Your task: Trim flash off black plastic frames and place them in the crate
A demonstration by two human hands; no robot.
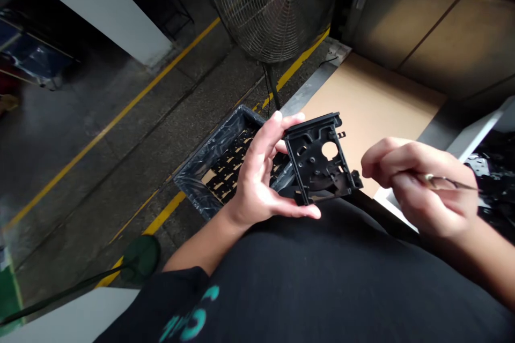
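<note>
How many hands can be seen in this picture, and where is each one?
2. The left hand holds the black part near the middle; the right hand, on the right side, holds a thin tool. No others show.

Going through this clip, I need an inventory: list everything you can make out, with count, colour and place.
Frame part: 1, black, held in the left hand
Thin tool: 1, dark with a pale section, in the right hand
Plastic-lined crate: 1, dark, beyond the left hand
Crate parts: many, black, in rows inside
Board: 1, tan, beyond the hands
Fan: 1, grey, top centre
Panels: at least 2, brownish, upper right
Bin: 1, white-edged, right, holding dark pieces
Floor lines: several, yellow, left and centre
Pillar: 1, pale grey, upper left
Round base: 1, dark green, lower left
Blurred items: uncountable, partly blue, far left
Shirt: 1, black, teal lettering, bottom
Hands: 2, left and right, bare
</note>
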